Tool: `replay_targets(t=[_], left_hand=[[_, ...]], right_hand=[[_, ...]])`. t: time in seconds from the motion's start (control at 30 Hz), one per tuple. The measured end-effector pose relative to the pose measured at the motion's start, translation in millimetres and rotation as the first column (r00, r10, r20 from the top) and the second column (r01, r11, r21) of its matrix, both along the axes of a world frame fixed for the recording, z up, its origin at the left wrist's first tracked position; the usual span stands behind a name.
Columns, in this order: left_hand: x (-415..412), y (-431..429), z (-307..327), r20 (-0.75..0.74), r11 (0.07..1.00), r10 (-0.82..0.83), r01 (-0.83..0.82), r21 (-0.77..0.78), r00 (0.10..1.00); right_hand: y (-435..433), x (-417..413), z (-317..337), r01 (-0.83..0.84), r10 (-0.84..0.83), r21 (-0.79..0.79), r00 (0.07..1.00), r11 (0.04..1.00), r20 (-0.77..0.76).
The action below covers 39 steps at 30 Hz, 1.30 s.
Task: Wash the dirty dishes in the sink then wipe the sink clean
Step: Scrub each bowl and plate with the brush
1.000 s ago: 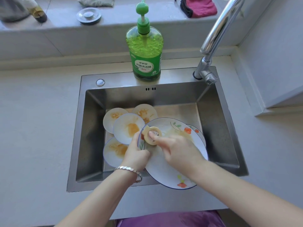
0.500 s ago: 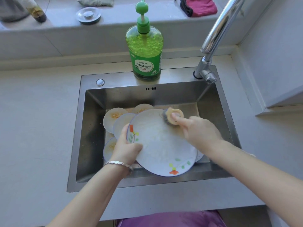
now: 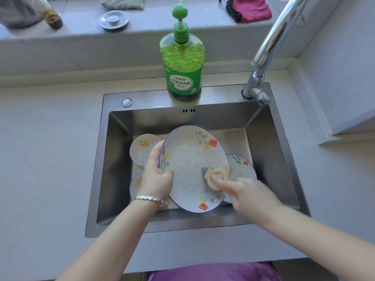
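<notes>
Left hand (image 3: pixel 156 175) grips floral plate (image 3: pixel 192 159) by left rim, tilted over sink (image 3: pixel 113 159). Right hand (image 3: pixel 247 193) presses round scrubber (image 3: pixel 215 177) onto plate face. Advice: overlapping circles, steady rim grip. Soiled small plates (image 3: pixel 142 147) wait beneath.

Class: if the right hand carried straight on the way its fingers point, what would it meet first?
First the round sponge the right hand holds, then probably the flowered plate right behind it.

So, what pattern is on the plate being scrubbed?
The plate is white with orange flowers, green leaves and a blue rim; head view.
</notes>
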<state>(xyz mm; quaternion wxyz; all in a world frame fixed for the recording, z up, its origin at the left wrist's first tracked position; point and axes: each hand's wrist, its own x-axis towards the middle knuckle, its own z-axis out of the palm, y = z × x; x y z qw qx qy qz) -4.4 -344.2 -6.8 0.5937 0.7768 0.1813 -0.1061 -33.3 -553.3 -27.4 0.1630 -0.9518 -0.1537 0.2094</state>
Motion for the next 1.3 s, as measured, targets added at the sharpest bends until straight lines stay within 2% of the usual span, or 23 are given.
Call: replay_targets(t=[0.07, 0.2, 0.23, 0.3, 0.33, 0.37, 0.43, 0.47, 0.5, 0.6, 0.63, 0.73, 0.77, 0.83, 0.9, 1.0, 1.07, 1.13, 1.2, 1.3], left_hand=[[1, -1, 2, 0.025, 1.0, -0.023, 0.023, 0.007, 0.999], [-2, -9, 2, 0.027, 1.0, -0.005, 0.006, -0.025, 1.0], [-1, -10, 3, 0.037, 0.999, 0.019, -0.018, -0.032, 0.999], [0, -8, 3, 0.064, 0.998, 0.049, -0.047, -0.039, 0.997], [1, -6, 3, 0.072, 0.998, 0.056, -0.053, -0.044, 0.996], [1, -5, 3, 0.076, 0.997, 0.06, -0.056, -0.05, 0.995], [3, -3, 4, 0.084, 0.996, 0.077, -0.072, -0.061, 0.994], [3, -2, 3, 0.088, 0.995, 0.086, -0.081, -0.058, 0.992], [4, -2, 3, 0.093, 0.995, 0.089, -0.084, -0.05, 0.992], [4, -2, 1, 0.092, 0.998, 0.052, -0.051, -0.021, 0.994], [4, 0, 1, 0.09, 0.999, 0.036, -0.035, -0.015, 0.995], [1, 1, 2, 0.092, 0.999, -0.035, 0.033, 0.016, 0.995], [0, 0, 2, 0.088, 0.999, -0.048, 0.046, 0.025, 0.995], [1, 0, 2, 0.074, 1.0, -0.02, 0.018, 0.017, 0.997], [2, 0, 1, 0.079, 0.999, 0.043, -0.044, 0.011, 0.996], [2, -4, -3, 0.074, 0.996, 0.09, -0.092, 0.014, 0.993], [-2, -12, -7, 0.03, 0.994, 0.106, -0.107, 0.006, 0.994], [-6, -17, -10, -0.026, 0.989, 0.151, -0.151, 0.005, 0.988], [-6, -15, -12, -0.059, 0.978, 0.209, -0.209, 0.004, 0.976], [-4, -9, -13, -0.074, 0.966, 0.256, -0.257, -0.001, 0.964]], right_hand=[[10, -8, 6, -0.045, 0.05, 0.077, 0.997, 0.996, -0.06], [2, 29, 9, 0.213, -0.214, 0.187, 0.977, 0.959, -0.017], [5, 23, 14, 0.206, -0.206, 0.236, 0.978, 0.949, -0.025], [19, -6, 22, 0.042, -0.022, 0.318, 0.998, 0.947, -0.066], [21, -13, 24, -0.017, 0.042, 0.311, 0.996, 0.95, -0.075], [16, -7, 23, 0.007, 0.012, 0.281, 0.998, 0.96, -0.066], [-5, 19, 13, 0.196, -0.195, 0.206, 0.981, 0.959, -0.024], [-9, 26, 12, 0.237, -0.239, 0.169, 0.971, 0.957, -0.004], [-8, 26, 12, 0.204, -0.205, 0.149, 0.979, 0.968, -0.006], [12, -2, 15, -0.08, 0.086, 0.113, 0.995, 0.99, -0.044], [9, 1, 13, -0.099, 0.1, 0.037, 0.994, 0.994, -0.035], [-17, 45, 5, -0.015, 0.039, -0.251, 0.995, 0.968, 0.092], [-20, 54, 5, -0.015, 0.06, -0.3, 0.988, 0.954, 0.14], [-17, 50, 5, -0.059, 0.112, -0.332, 0.983, 0.941, 0.142], [-9, 25, 4, -0.091, 0.104, -0.257, 0.994, 0.962, 0.038], [11, -11, 14, -0.011, 0.02, 0.07, 0.991, 0.998, -0.135], [31, -17, 20, 0.052, -0.002, 0.303, 0.987, 0.952, -0.161], [39, -18, 21, 0.094, -0.022, 0.365, 0.98, 0.926, -0.198], [25, -13, 19, 0.065, -0.001, 0.28, 0.975, 0.958, -0.222], [-11, -1, 12, 0.047, -0.049, -0.011, 0.974, 0.999, -0.219]])
